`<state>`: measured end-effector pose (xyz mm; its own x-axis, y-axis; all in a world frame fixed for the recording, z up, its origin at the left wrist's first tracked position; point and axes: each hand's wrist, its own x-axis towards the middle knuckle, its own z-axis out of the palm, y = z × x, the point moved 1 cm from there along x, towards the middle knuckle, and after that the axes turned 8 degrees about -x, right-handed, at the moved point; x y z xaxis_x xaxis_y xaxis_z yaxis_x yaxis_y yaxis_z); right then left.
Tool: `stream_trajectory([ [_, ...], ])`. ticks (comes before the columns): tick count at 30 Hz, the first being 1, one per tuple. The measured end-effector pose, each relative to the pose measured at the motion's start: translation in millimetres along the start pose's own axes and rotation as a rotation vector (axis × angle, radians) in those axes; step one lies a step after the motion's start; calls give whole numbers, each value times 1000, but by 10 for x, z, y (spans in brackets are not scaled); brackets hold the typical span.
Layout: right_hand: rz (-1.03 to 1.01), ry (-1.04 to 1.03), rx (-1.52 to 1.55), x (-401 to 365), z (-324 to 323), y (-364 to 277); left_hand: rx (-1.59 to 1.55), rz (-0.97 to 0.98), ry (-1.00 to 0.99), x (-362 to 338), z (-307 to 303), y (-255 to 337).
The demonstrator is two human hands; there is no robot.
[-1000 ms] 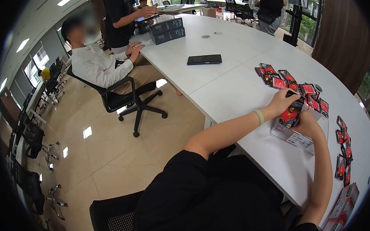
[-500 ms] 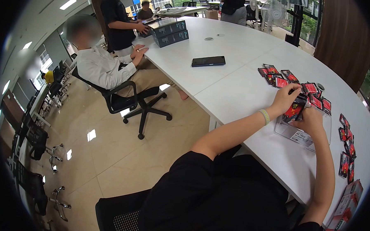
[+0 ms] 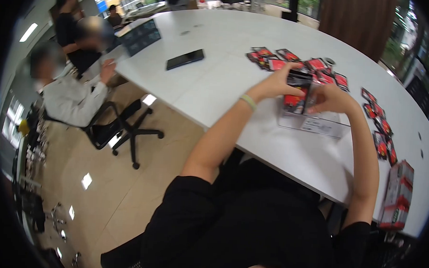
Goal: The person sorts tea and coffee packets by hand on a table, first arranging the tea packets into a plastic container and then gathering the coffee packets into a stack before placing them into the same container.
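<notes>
A stack of red and black packets (image 3: 294,100) stands upright at the left end of a clear plastic box (image 3: 326,125) with a white label. My left hand (image 3: 284,83) is wrapped round the stack from the left and top. Inside the box, right of the stack, my right hand (image 3: 327,98) has bent fingers close to the packets; whether it holds anything is hidden. Loose red packets (image 3: 277,65) lie just behind the box, and another row of packets (image 3: 379,121) lies to its right.
A black phone (image 3: 185,59) lies on the white table (image 3: 216,86). At the right edge is a red and grey carton (image 3: 397,195). A seated person (image 3: 75,97) is at the left beside dark boxes (image 3: 141,36), with a standing person (image 3: 68,29) behind.
The view has turned, so the table and people sit further left. The packet stack now stands upright in the box between my hands, where before it was tilted.
</notes>
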<state>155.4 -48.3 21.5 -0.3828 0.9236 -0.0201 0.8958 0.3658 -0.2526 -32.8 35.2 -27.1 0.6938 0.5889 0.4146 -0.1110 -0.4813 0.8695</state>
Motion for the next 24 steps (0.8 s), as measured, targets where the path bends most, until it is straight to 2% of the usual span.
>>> stream_trajectory([
  [3, 24, 73, 319, -119, -205, 141, 10, -25, -23, -10, 8, 31],
  [5, 39, 131, 391, -134, -306, 250, 10, -39, -37, 2, 22, 62],
  [7, 96, 437, 491, -117, -289, 407, -43, -49, -45, -6, 51, 35],
  [10, 187, 547, 490, -90, -120, 721, -64, -69, -110, -46, 144, 169],
  [12, 195, 584, 474, -71, 18, 1044, 33, -58, -119, -58, 148, 210],
  [14, 277, 703, 424, -100, 125, 1369, -70, -129, -144, 14, 96, 90],
  [15, 274, 706, 420, -116, 199, 1512, -241, -121, -114, 22, 39, 159],
  [16, 310, 805, 315, -156, 279, 1642, -220, -29, -36, 109, -91, 50],
  [17, 344, 907, 208, -173, 327, 1737, -61, -22, 107, 224, -241, -127],
  [18, 342, 915, 201, -167, 368, 1810, 95, -17, 250, 321, -381, -293],
  [19, 397, 946, 39, -179, 412, 1884, 91, -12, 248, 367, -523, -413],
  [21, 507, 937, -177, -253, 412, 1907, 846, -33, 361, 402, -807, -559],
  [22, 517, 943, -184, -305, 373, 1891, 840, -23, 354, 420, -869, -644],
  [24, 725, 970, -391, -356, 235, 1888, 1007, -238, 445, 463, -977, -770],
])
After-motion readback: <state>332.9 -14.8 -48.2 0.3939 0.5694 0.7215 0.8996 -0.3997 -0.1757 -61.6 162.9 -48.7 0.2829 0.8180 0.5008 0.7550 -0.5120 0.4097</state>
